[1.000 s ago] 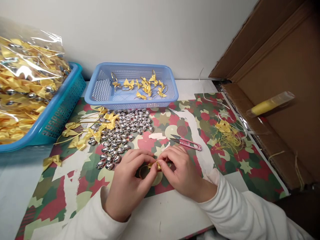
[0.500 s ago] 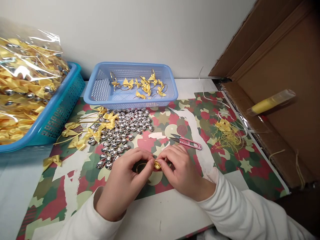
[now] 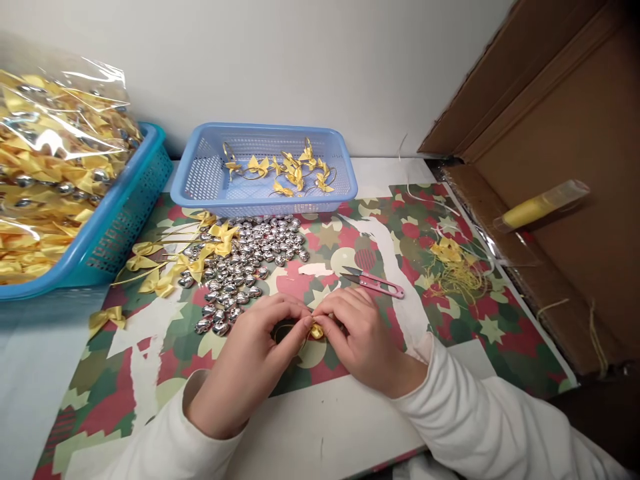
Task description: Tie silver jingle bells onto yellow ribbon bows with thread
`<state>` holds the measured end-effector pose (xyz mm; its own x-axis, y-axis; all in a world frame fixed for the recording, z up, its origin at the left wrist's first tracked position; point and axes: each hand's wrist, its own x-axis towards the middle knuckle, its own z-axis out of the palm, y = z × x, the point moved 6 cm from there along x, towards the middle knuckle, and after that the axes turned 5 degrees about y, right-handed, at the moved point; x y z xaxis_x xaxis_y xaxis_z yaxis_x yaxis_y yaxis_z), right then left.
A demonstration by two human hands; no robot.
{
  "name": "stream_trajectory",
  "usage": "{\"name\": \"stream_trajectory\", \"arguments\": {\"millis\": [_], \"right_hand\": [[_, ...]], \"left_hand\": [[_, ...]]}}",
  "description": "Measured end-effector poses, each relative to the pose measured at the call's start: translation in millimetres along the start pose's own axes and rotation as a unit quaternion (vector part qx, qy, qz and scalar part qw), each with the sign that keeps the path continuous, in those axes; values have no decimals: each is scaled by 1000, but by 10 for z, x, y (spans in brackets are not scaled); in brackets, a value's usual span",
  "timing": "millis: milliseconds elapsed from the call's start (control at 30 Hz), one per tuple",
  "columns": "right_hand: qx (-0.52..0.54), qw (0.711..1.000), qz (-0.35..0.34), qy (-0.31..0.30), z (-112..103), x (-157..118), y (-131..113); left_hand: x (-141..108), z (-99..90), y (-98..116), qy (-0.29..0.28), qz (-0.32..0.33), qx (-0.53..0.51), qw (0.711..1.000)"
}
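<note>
Near the front centre, a small yellow ribbon bow (image 3: 317, 331) on a thin gold cord shows between my fingertips. My left hand (image 3: 260, 363) pinches the cord beside the bow, and a loop of it hangs under the palm. From the other side my right hand (image 3: 363, 340) pinches at the same spot, thumb against the bow. The fingertips of both hands nearly touch and hide part of the cord. Silver bells (image 3: 245, 267) lie in a heap beyond my left hand. Pink-handled thread snips (image 3: 375, 283) rest beyond my right hand.
A blue basket (image 3: 265, 205) at the back holds several corded bows. Loose yellow bows (image 3: 157, 283) lie left of the bells. Far left, a larger basket (image 3: 133, 193) carries a bulging clear bag of bows. Yellow thread scraps (image 3: 460, 273) and a cardboard box (image 3: 550, 133) are at the right.
The bow now shows slightly lower and more fully below my fingertips. Both hands keep their pinch in nearly the same place. The view has shifted slightly.
</note>
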<state>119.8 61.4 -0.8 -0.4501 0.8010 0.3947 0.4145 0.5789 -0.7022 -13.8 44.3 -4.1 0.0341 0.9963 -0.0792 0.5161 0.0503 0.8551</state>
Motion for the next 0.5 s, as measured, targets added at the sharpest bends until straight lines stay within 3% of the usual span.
{"name": "stream_trajectory", "arguments": {"millis": [500], "right_hand": [[0, 1000, 8, 24, 6, 15, 10]], "left_hand": [[4, 3, 22, 27, 4, -17, 999]]}}
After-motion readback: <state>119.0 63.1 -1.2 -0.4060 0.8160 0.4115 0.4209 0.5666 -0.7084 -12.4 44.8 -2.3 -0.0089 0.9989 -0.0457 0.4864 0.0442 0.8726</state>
